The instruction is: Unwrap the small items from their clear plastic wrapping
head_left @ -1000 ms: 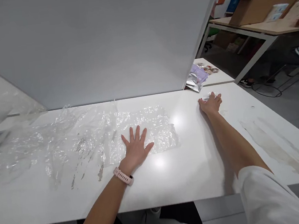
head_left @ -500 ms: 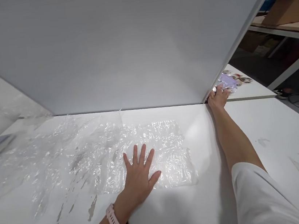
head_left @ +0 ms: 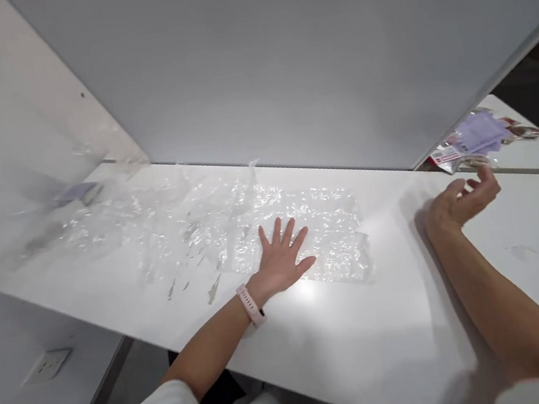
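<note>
Left hand (head_left: 282, 263) spread wide, palm down on clear plastic sheeting (head_left: 337, 243), which lies across our white table (head_left: 365, 322). Right hand (head_left: 468, 199) half open, fingers loosely curled, just beside the packets (head_left: 481, 133); we can't tell if the fingertips touch them. Grey panel (head_left: 290, 60) hides some packets from us. Sheeting's left end blurs; we can't identify the purple item (head_left: 78, 191) there.
</note>
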`<state>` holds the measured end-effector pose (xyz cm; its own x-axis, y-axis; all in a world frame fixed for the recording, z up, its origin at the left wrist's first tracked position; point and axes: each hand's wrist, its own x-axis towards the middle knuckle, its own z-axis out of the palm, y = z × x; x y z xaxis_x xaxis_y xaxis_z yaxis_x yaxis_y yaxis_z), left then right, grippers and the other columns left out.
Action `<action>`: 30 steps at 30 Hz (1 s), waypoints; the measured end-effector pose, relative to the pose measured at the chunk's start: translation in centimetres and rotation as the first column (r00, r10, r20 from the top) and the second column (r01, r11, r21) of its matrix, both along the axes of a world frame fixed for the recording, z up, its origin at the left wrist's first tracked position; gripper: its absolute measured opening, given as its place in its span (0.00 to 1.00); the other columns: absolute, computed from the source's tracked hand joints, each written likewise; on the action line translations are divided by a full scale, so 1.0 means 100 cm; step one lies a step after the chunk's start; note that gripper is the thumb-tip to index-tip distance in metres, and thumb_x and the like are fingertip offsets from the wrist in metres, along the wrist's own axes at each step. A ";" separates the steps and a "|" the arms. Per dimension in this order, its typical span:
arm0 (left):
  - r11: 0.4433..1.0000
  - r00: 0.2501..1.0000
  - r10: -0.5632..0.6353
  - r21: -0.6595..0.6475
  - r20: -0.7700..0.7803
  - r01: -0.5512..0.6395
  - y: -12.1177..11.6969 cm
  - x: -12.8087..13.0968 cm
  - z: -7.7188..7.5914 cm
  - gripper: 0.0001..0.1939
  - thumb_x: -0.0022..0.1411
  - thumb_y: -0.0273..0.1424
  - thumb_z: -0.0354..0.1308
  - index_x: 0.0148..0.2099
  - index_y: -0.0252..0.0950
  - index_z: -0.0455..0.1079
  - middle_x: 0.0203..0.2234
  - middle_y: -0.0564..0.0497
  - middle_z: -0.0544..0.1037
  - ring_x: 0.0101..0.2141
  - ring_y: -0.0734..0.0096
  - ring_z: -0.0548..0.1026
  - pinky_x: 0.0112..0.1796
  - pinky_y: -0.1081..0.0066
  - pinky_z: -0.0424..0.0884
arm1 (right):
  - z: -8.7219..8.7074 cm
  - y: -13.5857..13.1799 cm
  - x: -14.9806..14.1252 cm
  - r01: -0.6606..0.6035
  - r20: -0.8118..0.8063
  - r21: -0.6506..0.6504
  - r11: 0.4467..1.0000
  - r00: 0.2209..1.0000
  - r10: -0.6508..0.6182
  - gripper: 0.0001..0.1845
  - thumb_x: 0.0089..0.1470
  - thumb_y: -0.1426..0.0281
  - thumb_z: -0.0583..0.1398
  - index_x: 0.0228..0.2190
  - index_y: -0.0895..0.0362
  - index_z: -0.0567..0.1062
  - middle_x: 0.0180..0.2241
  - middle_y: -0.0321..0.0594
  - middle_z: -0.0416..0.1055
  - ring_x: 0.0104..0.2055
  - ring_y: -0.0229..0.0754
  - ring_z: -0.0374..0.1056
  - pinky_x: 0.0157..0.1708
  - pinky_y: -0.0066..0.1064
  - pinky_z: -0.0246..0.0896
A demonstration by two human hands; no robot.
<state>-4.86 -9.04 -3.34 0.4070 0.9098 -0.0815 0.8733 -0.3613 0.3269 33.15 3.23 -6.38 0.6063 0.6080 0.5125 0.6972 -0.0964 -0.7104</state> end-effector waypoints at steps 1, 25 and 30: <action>1.000 1.000 -0.001 -0.012 0.014 0.002 0.000 -0.001 0.000 0.38 0.68 0.58 0.35 0.74 0.50 0.41 0.73 0.53 0.37 0.71 0.48 0.28 0.64 0.34 0.24 | 0.001 -0.022 -0.018 -0.001 -0.089 -0.003 1.000 0.996 0.001 0.30 0.61 0.67 0.47 0.62 0.64 0.56 0.62 0.62 0.54 0.61 0.53 0.58 0.54 0.44 0.59; 0.804 0.807 0.573 0.090 0.146 -0.587 -0.005 -0.185 0.043 0.03 0.61 0.27 0.55 0.39 0.35 0.68 0.44 0.38 0.74 0.51 0.49 0.68 0.52 0.52 0.62 | 0.012 -0.198 -0.159 -0.457 -0.282 -0.341 0.821 0.883 0.375 0.24 0.48 0.57 0.60 0.46 0.51 0.80 0.40 0.41 0.74 0.28 0.40 0.62 0.41 0.43 0.64; 0.836 0.829 0.453 0.166 0.328 -0.522 -0.006 -0.135 0.076 0.11 0.56 0.17 0.50 0.29 0.38 0.55 0.28 0.51 0.68 0.32 0.68 0.68 0.37 0.67 0.64 | 0.009 -0.199 -0.158 -0.465 -0.272 -0.318 0.826 0.880 0.390 0.21 0.47 0.59 0.59 0.43 0.50 0.81 0.46 0.40 0.75 0.29 0.39 0.62 0.43 0.43 0.63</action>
